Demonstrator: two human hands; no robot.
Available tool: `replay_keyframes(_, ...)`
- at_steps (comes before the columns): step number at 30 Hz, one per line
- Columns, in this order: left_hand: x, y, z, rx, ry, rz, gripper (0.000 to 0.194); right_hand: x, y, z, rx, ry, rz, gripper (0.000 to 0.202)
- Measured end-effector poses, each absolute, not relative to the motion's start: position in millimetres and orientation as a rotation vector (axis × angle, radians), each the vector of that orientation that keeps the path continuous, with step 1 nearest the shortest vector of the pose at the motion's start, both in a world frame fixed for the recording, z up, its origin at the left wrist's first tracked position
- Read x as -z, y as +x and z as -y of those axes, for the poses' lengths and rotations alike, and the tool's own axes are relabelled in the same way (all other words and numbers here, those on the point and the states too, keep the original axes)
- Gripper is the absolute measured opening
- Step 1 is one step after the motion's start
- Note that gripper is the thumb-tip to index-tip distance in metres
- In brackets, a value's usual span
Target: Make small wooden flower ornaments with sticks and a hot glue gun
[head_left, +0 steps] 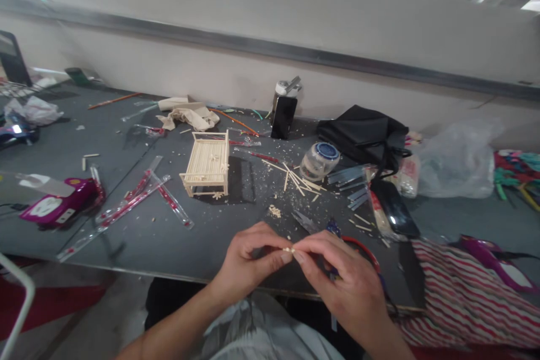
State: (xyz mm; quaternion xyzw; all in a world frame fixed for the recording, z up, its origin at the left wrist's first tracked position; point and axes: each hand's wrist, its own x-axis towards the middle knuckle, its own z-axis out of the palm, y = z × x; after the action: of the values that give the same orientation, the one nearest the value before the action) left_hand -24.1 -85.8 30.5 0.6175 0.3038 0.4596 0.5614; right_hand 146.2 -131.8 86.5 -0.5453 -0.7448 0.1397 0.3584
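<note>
Left hand (257,256) and right hand (346,270) clamp fingertips on a tiny pale piece (289,250) above a smooth grey table (169,250), near its front edge. One slatted miniature bed (206,160) and one rounded, blue-lidded clear jar (317,164) stand beyond, open tabletop before the bed.

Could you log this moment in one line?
Left hand: pinching small pale pieces | Right hand: pinching them too | Nearby: pliers, slatted wooden model

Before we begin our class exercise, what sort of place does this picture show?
Probably a craft workspace: a dark table bears a little slatted model shaped like a bed, with loose wooden sticks and pliers nearby.
</note>
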Motion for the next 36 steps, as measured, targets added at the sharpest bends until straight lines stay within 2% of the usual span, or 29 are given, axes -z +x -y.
replay_keyframes(6,-30,-24,85,-1.058,1.355,-0.718,0.009,-87,148,133,-0.393,-1.422,1.93,0.007)
replay_keyframes(11,-26,-19,88,-1.044,0.965,-0.734,0.008,-84,151,136,-0.388,-1.467,1.885,0.026)
replay_keyframes(19,-18,-13,94,-0.965,0.526,-0.653,0.017,-90,148,128,-0.497,-1.516,1.746,0.013)
replay_keyframes(25,-19,-12,95,-0.927,0.381,-0.518,0.018,-84,146,123,-0.645,-1.487,1.75,0.016)
replay_keyframes(30,-19,-9,98,-0.899,0.356,-0.517,0.021,-81,144,124,-0.529,-1.44,1.825,0.02)
replay_keyframes(36,-18,-8,99,-0.892,0.398,-0.496,0.018,-82,143,123,-0.452,-1.425,1.846,0.014)
